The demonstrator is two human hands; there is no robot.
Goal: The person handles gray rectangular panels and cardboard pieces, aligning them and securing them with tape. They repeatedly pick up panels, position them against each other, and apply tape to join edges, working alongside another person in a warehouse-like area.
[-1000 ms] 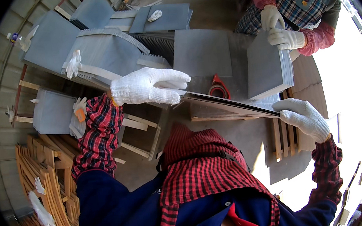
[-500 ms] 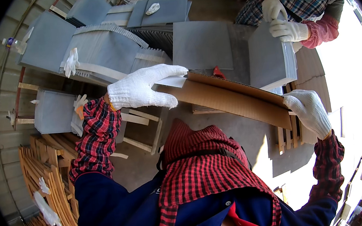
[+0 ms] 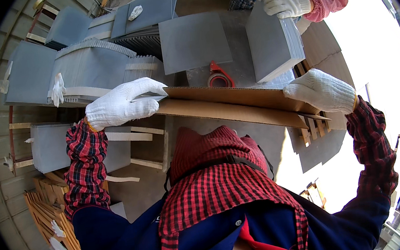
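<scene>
A long brown piece of folded corrugated cardboard (image 3: 229, 103) spans the space between my two white-gloved hands, above the floor and in front of my red checked apron. My left hand (image 3: 123, 104) holds its left end, fingers above and thumb below. Between those fingers shows a small pale edge that I cannot make out. My right hand (image 3: 322, 92) grips the right end, fingertips over the upper edge. At that end a flap stands a little apart, so the fold gapes. Just beyond the cardboard, a red tape dispenser (image 3: 219, 77) rests on the table.
Grey flat panels (image 3: 195, 41) lie on the table ahead, with ribbed stacks (image 3: 99, 67) to the left. Opposite, a co-worker's gloved hands (image 3: 287, 5) rest on an upright grey panel stack (image 3: 274, 42). Wooden strips (image 3: 53, 220) are piled at lower left.
The view has shifted, and the tape dispenser shows more fully. The cardboard's right end has opened more, and my right hand has moved farther over its edge.
</scene>
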